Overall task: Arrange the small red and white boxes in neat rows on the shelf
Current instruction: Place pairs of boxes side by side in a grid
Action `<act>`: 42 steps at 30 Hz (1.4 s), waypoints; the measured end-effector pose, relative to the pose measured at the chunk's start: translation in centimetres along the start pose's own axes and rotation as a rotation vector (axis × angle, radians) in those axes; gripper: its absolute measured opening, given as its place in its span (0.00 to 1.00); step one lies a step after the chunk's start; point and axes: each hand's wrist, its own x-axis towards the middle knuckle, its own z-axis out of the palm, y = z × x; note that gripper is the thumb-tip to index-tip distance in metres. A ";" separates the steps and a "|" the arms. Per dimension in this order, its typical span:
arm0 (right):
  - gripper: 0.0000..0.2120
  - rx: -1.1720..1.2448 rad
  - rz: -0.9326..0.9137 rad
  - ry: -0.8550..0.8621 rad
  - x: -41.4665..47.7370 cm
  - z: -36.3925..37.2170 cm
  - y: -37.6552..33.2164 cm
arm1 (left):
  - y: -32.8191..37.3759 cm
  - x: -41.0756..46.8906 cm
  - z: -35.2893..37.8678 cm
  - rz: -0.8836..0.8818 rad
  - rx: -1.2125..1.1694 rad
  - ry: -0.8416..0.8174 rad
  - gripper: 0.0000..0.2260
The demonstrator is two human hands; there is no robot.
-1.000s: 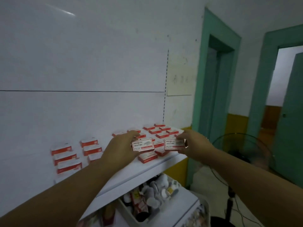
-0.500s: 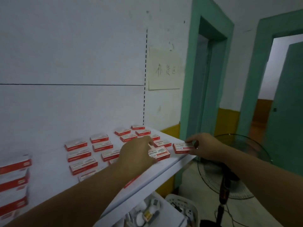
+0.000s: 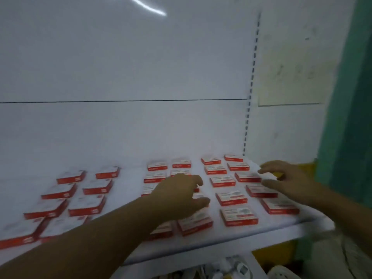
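Several small red and white boxes lie flat in rows on the white shelf (image 3: 231,237). One group fills the right half, with a box (image 3: 239,216) at the front and another (image 3: 279,206) near the right edge. A second group (image 3: 86,206) lies on the left. My left hand (image 3: 181,197) hovers over the middle boxes with fingers spread and hides some of them. My right hand (image 3: 289,179) is open above the right-hand column, its fingertips near a box (image 3: 248,177). Neither hand holds a box.
A white back panel (image 3: 124,67) rises behind the shelf, with a slotted upright (image 3: 250,91) at its right end. A green door frame (image 3: 350,117) stands right of the shelf. A lower shelf with blurred items (image 3: 231,266) shows beneath.
Both hands have let go of the boxes they carried; those now lie on the shelf. The view has swung left and closer, so more of the rows shows.
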 end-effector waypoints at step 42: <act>0.12 0.157 -0.273 -0.201 19.7 29.6 -29.5 | -39.8 -2.4 -6.7 -0.391 -0.222 0.371 0.16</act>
